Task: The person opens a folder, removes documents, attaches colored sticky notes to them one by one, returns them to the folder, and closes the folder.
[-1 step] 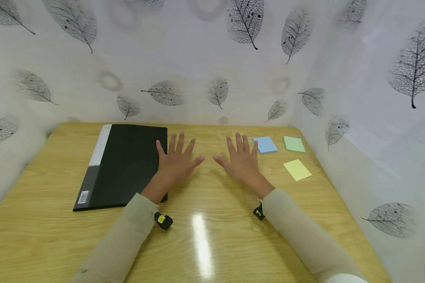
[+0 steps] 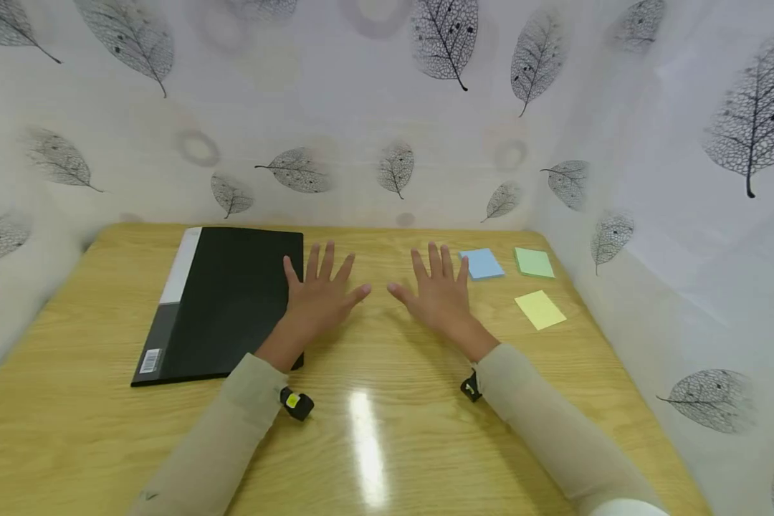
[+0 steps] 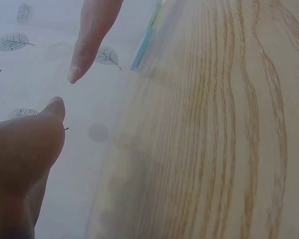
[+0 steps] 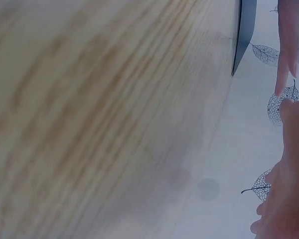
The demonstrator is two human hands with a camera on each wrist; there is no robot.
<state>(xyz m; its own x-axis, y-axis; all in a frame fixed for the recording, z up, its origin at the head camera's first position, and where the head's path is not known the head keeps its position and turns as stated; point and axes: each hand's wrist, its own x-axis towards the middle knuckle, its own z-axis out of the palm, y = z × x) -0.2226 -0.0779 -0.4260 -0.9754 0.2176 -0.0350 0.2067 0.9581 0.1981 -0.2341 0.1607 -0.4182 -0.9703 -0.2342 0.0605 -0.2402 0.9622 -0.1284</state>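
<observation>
Both hands are held out over the table with fingers straight and spread. My left hand (image 2: 320, 297) is at the right edge of a black folder (image 2: 239, 301), overlapping it in the head view; whether it touches the folder I cannot tell. To the right, my right hand (image 2: 441, 297) has its little finger beside a blue sticky note pad (image 2: 488, 265). The two thumbs point towards each other with a gap between. Neither hand holds anything. In the right wrist view the folder's edge (image 4: 245, 30) shows beyond the right hand (image 4: 289, 174).
A green sticky note pad (image 2: 534, 263) and a yellow sticky note (image 2: 540, 310) lie at the right of the wooden table (image 2: 413, 444). A white curtain (image 2: 342, 93) with leaf prints borders the back and sides. Small black devices (image 2: 297, 403) are worn at the wrists.
</observation>
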